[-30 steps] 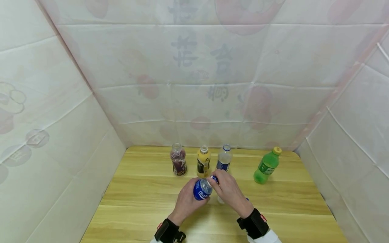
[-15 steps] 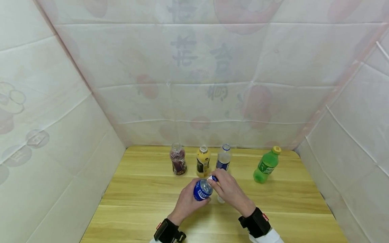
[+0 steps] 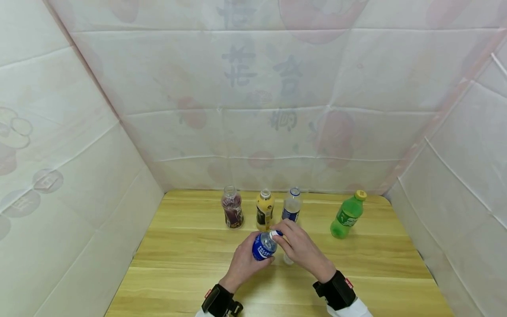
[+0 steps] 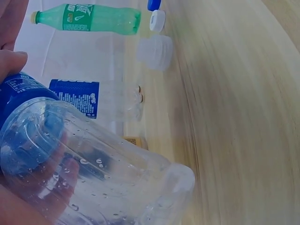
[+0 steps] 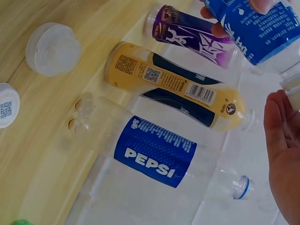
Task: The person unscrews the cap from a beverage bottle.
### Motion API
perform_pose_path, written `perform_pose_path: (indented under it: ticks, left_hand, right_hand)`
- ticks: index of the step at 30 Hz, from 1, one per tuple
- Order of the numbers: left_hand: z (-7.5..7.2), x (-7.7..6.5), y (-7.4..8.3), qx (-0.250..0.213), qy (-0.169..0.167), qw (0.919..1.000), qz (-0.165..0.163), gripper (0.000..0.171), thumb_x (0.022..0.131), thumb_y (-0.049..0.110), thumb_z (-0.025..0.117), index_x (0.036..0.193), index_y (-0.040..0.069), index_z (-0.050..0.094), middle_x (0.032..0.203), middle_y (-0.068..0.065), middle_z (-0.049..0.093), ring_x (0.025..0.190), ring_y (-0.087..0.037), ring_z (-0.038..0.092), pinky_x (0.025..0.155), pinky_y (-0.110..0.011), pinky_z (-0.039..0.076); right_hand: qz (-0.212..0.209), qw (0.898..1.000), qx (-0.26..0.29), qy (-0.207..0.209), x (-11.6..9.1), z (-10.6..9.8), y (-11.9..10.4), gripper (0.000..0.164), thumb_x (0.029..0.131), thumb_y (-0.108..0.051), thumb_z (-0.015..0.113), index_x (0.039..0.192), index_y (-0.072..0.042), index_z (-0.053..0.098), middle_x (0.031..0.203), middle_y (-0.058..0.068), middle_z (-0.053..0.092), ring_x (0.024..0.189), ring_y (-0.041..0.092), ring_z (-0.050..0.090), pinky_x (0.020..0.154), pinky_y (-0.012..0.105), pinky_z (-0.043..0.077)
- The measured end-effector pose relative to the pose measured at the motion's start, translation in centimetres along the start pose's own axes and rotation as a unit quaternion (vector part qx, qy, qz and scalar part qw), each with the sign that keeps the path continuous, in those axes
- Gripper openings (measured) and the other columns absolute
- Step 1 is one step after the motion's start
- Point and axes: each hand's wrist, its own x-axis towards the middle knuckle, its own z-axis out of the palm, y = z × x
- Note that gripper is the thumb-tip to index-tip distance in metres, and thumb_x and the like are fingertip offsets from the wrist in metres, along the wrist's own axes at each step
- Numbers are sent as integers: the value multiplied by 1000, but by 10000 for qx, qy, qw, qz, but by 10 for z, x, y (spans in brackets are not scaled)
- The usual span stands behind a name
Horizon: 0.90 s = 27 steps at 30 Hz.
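Observation:
My left hand [image 3: 245,264] grips a clear plastic bottle [image 3: 264,247] with a blue Pocari Sweat label, tilted above the table. Water drops cling inside its clear lower part, seen in the left wrist view. My right hand [image 3: 303,251] pinches a white and blue cap [image 3: 276,233] at the bottle's mouth; its fingers hide part of the cap. Just beyond the hands stand a clear Pepsi bottle [image 5: 154,152] with its mouth uncapped, a yellow bottle [image 5: 173,84] and a purple-labelled bottle [image 5: 194,35].
A green bottle [image 3: 347,216] with a yellow cap stands at the right of the wooden table [image 3: 178,273]. Low on the table lie a white cap [image 4: 157,20], a blue cap [image 4: 153,4] and a translucent lid-like piece [image 4: 154,52]. Cloth walls enclose the back and sides.
My right wrist has shifted slightly right and down, and the fingers on the cap have turned a little. The left hand and the bottle have hardly moved.

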Motion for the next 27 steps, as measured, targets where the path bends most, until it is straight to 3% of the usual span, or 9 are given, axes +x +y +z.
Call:
perform_pose_path:
  ticks: [11, 14, 17, 20, 23, 27]
  left_hand:
    - [2, 2, -5, 149, 31, 9999, -37, 74, 78, 30, 91, 138, 8, 54, 125, -10, 67, 109, -27, 67, 91, -47, 57]
    - [3, 2, -5, 251, 68, 9997, 34, 73, 78, 28, 91, 138, 8, 54, 125, -9, 67, 109, -25, 67, 92, -46, 57]
    - [5, 3, -5, 375, 133, 9988, 270, 70, 79, 27, 91, 137, 8, 55, 123, -8, 68, 108, -24, 67, 92, -44, 58]
    - [6, 4, -5, 630, 212, 9963, 538, 69, 79, 28, 90, 135, 7, 56, 120, -7, 68, 106, -22, 67, 91, -43, 58]
    - [7, 4, -5, 857, 254, 9940, 638, 69, 79, 30, 90, 135, 7, 56, 118, -6, 68, 104, -21, 67, 89, -41, 59]
    - [8, 4, -6, 957, 268, 9929, 657, 70, 79, 30, 90, 135, 6, 56, 117, -7, 68, 102, -21, 67, 88, -41, 59]
  right_hand:
    - [479, 9963, 602, -370, -3, -2, -1, 28, 103, -8, 63, 131, -10, 64, 124, 0, 63, 111, 15, 64, 90, 34, 59]
    - [950, 9918, 757, -410, -5, -1, -4, 42, 103, -16, 66, 143, -8, 57, 137, 7, 62, 122, 25, 63, 99, 45, 56]
    - [1671, 9817, 901, -163, -7, 2, -6, 61, 100, -29, 70, 153, -8, 47, 142, 11, 58, 122, 29, 62, 98, 49, 55]
    - [2126, 9728, 875, 267, -8, 6, -9, 66, 97, -35, 73, 150, -6, 47, 132, 9, 59, 109, 21, 63, 89, 41, 58]
    - [2215, 9711, 657, 603, -8, 9, -10, 53, 96, -33, 75, 135, -2, 59, 110, 2, 61, 91, 11, 59, 76, 30, 57]
    - [2253, 9703, 433, 767, -7, 10, -10, 33, 91, -28, 82, 112, -6, 69, 90, -8, 57, 76, 5, 54, 64, 22, 51]
